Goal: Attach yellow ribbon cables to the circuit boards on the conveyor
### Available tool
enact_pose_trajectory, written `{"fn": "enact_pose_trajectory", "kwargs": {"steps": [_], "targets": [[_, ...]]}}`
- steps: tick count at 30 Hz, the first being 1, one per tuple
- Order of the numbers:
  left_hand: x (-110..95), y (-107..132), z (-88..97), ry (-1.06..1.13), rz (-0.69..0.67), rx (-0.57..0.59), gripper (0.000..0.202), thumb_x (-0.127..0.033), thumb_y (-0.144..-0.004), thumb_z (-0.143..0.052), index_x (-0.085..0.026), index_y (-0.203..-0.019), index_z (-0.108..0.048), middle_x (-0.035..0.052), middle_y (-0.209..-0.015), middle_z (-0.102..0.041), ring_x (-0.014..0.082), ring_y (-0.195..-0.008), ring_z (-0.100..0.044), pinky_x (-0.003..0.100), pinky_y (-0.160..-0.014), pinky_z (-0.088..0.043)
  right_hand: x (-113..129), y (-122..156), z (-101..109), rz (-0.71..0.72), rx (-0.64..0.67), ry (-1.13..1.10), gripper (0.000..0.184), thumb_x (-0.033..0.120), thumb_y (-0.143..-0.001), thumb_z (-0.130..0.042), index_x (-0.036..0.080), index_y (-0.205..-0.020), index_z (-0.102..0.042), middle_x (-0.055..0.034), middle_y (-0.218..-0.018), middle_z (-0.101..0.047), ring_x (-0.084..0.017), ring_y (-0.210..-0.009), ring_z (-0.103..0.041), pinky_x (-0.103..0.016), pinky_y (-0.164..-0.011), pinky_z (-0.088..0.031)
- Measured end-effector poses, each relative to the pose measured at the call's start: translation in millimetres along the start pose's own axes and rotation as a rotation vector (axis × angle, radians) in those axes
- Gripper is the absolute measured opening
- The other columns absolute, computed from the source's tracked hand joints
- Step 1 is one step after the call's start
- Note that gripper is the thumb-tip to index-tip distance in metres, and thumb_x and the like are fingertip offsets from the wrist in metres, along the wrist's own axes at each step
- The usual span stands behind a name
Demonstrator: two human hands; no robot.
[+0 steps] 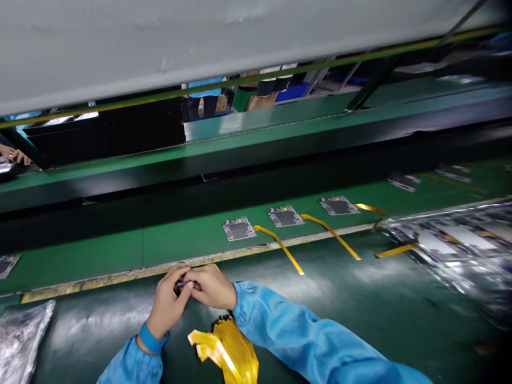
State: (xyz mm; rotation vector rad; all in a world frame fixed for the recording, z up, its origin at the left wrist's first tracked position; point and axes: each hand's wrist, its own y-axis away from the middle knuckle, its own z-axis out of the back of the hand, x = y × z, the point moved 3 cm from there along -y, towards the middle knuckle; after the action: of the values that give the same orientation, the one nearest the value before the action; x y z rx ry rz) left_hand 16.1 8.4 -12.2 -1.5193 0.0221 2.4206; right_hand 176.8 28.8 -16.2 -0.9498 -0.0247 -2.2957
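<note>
Pinching a small dark piece [183, 285] between the fingertips [190, 285] of both hands, I hold it over the glossy dark-green work mat [320, 304]. My left hand [166, 301] and right hand [210, 287] nearly meet, their fingers pressed together; what the piece is, I cannot tell. A crumpled gold-yellow flexible ribbon [228, 349] lies just below my wrists. Ahead, square grey circuit boards [239, 229] trailing yellow ribbon tails sit in a row on the green conveyor belt [192, 248], beside a crinkled silver foil bag [448, 240].
</note>
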Motion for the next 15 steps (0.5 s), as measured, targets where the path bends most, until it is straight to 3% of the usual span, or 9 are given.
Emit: {"fn": "enact_pose_trajectory", "kwargs": {"steps": [15], "targets": [[10, -3, 6.1, -0.028, -0.003, -0.018, 0.035, -0.044, -0.096, -0.064, -0.02, -0.117, -0.078, 0.0128, -0.118, -0.08, 0.0283, -0.108, -0.077, 0.041, -0.095, -0.063, 3, -8, -1, 0.0, 0.021, 0.072, 0.004, 0.021, -0.088, -0.073, 0.022, -0.084, -0.074, 0.0011, -0.075, -0.077, -0.016, -0.07, -0.069, -0.029, -0.06, -0.032]]}}
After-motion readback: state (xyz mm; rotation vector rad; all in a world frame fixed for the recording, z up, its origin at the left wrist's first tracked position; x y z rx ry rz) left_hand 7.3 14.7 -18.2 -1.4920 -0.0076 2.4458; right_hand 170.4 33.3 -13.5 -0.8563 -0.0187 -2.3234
